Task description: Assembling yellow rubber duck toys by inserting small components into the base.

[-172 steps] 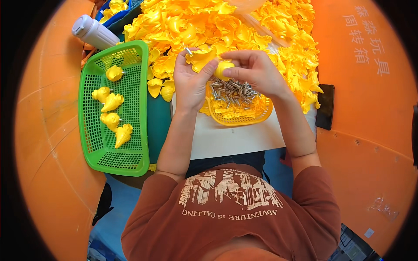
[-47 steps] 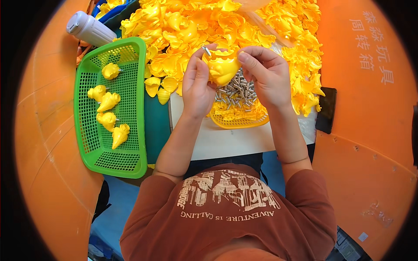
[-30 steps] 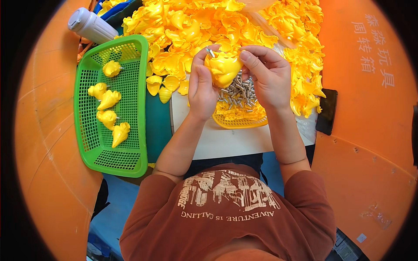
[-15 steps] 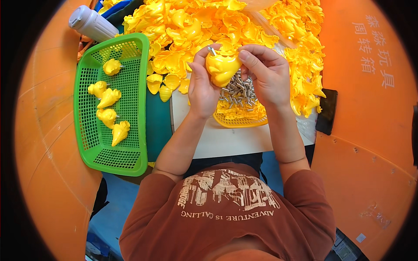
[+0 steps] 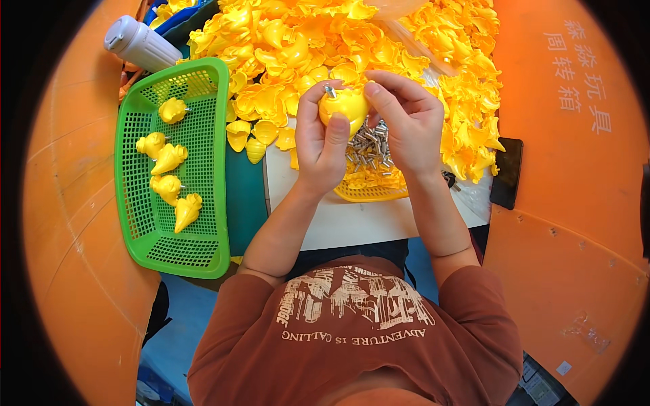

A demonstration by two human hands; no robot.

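Observation:
A glossy yellow plastic toy piece [image 5: 349, 107] sits between my two hands above the table. My left hand [image 5: 321, 139] is closed around its left side, with the thumb pressed on its near face. From the upper left of the piece a short metal pin [image 5: 330, 91] sticks out beside my left fingers. The thumb and forefinger of my right hand [image 5: 411, 122] pinch at its upper right edge; what lies between those fingertips is partly hidden. Just below the hands, a yellow basket [image 5: 369, 195] holds many metal pins [image 5: 369, 147] and yellow scraps, partly covered by my hands.
A green basket [image 5: 220, 155] at left holds several yellow toy pieces [image 5: 169, 159] with pins. Loose yellow shells [image 5: 284, 47] heap across the far side. A pale bottle [image 5: 142, 44] lies behind the basket. A dark phone [image 5: 508, 174] rests at right beside an orange panel [image 5: 562, 203].
My left thumb has come round onto the near face of the toy piece, which has tilted slightly. Both hands have shifted a little to the left.

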